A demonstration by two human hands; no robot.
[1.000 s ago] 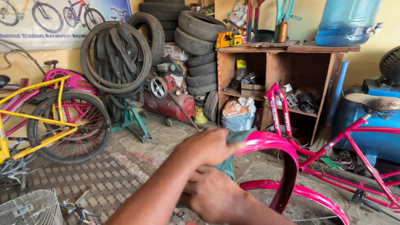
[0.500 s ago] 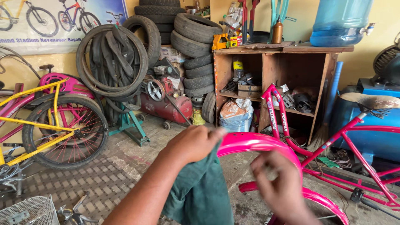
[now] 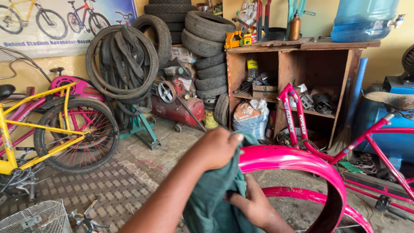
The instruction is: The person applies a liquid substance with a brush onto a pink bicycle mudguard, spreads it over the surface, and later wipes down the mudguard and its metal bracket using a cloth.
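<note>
Fingers of the left hand (image 3: 217, 149) curl tight over a green rag (image 3: 215, 198), pressing it on the near end of the pink mudguard (image 3: 297, 166), which arcs away rightward. The right hand (image 3: 254, 205) pinches the rag below, under the mudguard's edge.

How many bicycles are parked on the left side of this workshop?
2: a yellow bicycle in front, and a pink bicycle behind it near the wall; more may be hidden beyond the frame.

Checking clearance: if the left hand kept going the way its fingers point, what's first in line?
The left hand already presses the green cloth onto the pink fender; straight on, it likely meets the fender itself.
</note>
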